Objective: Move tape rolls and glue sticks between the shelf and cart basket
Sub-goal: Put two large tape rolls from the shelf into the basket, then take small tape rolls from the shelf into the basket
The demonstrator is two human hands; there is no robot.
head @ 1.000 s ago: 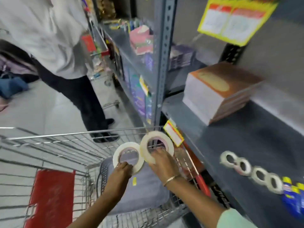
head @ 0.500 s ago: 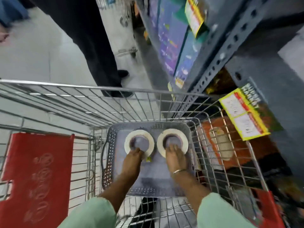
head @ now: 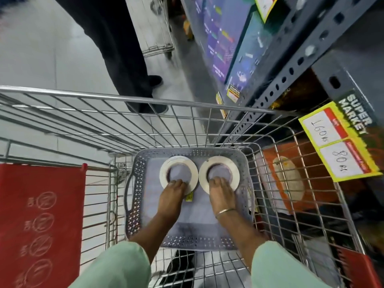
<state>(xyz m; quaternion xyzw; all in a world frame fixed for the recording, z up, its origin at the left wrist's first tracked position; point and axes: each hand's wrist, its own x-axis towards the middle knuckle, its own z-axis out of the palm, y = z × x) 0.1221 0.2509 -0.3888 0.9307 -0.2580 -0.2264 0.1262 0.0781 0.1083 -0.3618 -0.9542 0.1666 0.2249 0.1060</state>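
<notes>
Two white tape rolls lie flat, side by side, at the far end of a grey perforated plastic basket (head: pixel 133 196) inside the wire cart (head: pixel 145 100). My left hand (head: pixel 172 196) rests on the near edge of the left tape roll (head: pixel 176 163), fingers gripping its rim. My right hand (head: pixel 221 194), with a thin bangle at the wrist, holds the near edge of the right tape roll (head: pixel 220 162) the same way. No glue sticks are in view.
The grey metal shelf upright (head: pixel 295 65) rises right of the cart, with a yellow price tag (head: pixel 338 142) and boxed goods. A person in dark trousers (head: pixel 120 48) stands on the floor beyond the cart. A red flap (head: pixel 39 221) hangs at left.
Both hands carried the two tape rolls from above the cart rim down into the grey basket, where the rolls now lie flat. The view tilted down, and the shelf's rolls and glue sticks left sight.
</notes>
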